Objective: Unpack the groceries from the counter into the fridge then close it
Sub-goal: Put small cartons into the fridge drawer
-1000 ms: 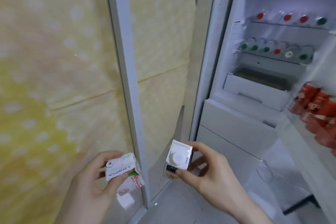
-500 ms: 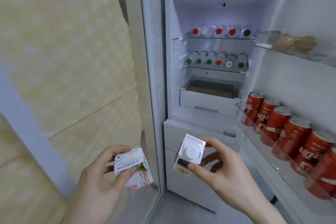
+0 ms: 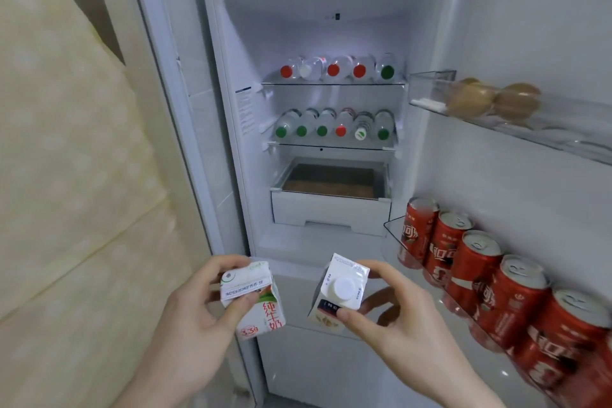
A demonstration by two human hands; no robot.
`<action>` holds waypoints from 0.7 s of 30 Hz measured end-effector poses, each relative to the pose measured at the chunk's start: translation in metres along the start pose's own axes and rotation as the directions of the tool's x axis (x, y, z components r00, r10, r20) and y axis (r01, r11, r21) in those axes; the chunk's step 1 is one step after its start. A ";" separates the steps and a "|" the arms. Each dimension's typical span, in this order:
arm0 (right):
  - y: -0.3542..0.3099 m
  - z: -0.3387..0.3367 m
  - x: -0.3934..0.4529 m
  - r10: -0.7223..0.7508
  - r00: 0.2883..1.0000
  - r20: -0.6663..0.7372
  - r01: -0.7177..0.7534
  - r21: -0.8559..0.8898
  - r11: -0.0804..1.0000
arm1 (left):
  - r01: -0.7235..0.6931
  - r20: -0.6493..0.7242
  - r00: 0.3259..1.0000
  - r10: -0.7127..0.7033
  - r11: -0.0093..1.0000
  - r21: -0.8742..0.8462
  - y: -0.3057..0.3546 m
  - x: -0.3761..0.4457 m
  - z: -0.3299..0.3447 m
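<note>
The fridge (image 3: 231,142) stands open in front of me, its door (image 3: 516,175) swung out to the right. My left hand (image 3: 195,318) grips a small white milk carton (image 3: 255,305) with red and green print. My right hand (image 3: 394,318) holds a second white carton (image 3: 341,291) with a round white cap, tilted toward me. Both cartons are held low, in front of the white lower drawer fronts (image 3: 318,351) and below the lit compartment.
Two glass shelves carry rows of lying bottles (image 3: 334,69) (image 3: 331,124) with red, green and white caps. Below them is a white drawer (image 3: 331,209). The door's lower bin (image 3: 394,238) holds several red cans (image 3: 473,275); its upper bin (image 3: 430,99) holds brown round fruit (image 3: 493,99). A yellow wall (image 3: 66,175) is on the left.
My view has swung right onto the fridge opening and come closer. Both hands still hold their cartons, now nearer the compartment.
</note>
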State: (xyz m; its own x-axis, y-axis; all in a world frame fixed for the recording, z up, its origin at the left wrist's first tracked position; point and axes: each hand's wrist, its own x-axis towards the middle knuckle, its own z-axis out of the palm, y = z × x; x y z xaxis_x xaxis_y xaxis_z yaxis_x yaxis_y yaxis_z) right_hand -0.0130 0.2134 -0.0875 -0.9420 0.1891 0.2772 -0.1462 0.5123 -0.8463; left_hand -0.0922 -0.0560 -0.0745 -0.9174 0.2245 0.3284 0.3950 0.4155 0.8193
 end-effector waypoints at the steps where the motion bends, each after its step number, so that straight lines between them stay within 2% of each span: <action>1: 0.005 0.001 0.005 0.018 1.000 -0.016 -0.018 -0.001 1.000 | -0.004 0.022 1.000 0.004 1.000 0.000 -0.004 0.014 0.004; 11: 0.042 0.041 0.100 0.119 0.971 -0.208 -0.123 -0.006 0.992 | -0.053 0.175 0.983 0.059 0.998 -0.036 -0.057 0.163 0.041; 21: 0.082 0.095 0.231 0.238 0.865 -0.441 -0.240 0.052 0.969 | -0.056 0.246 0.966 0.076 0.995 -0.088 -0.106 0.310 0.085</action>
State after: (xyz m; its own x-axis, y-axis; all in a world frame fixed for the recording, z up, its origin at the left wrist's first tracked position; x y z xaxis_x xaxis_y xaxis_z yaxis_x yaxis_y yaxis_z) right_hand -0.2711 0.2197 -0.1364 -0.7169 0.6550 0.2388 0.0689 0.4074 -0.9106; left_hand -0.4147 0.0439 -0.0996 -0.8447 0.4654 0.2645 0.4405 0.3234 0.8375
